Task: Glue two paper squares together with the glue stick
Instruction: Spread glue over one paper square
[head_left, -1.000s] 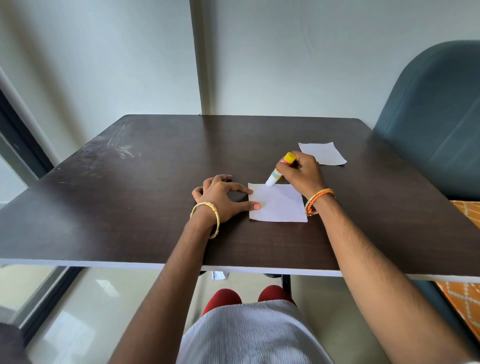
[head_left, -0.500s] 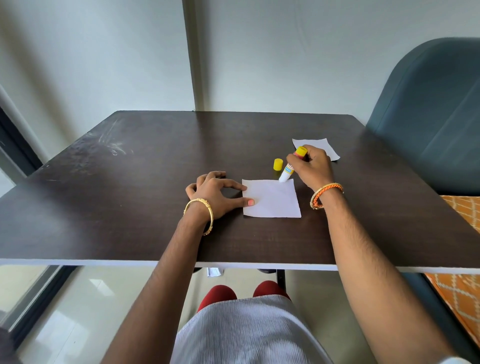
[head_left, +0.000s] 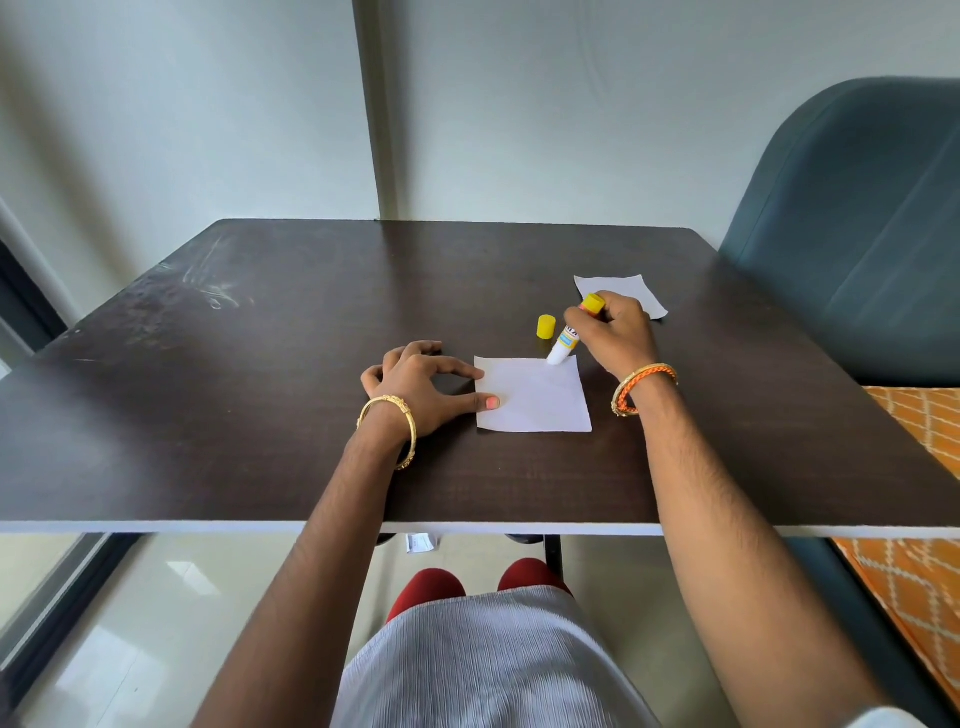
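Observation:
A white paper square lies flat on the dark table. My left hand rests at its left edge, thumb and forefinger pressing the paper down. My right hand grips a white glue stick with a yellow end, tilted, its tip touching the paper's far right corner. The yellow cap stands on the table just beyond the paper. A second paper square lies further back, partly hidden behind my right hand.
A grey-blue padded chair stands to the right of the table, with an orange patterned cloth beside it. The table's back edge meets a pale wall. My knees are under the near edge.
The glue stick's tip has slid from the paper's far left area toward its far right corner. The yellow cap has come into sight. My left hand stays in place.

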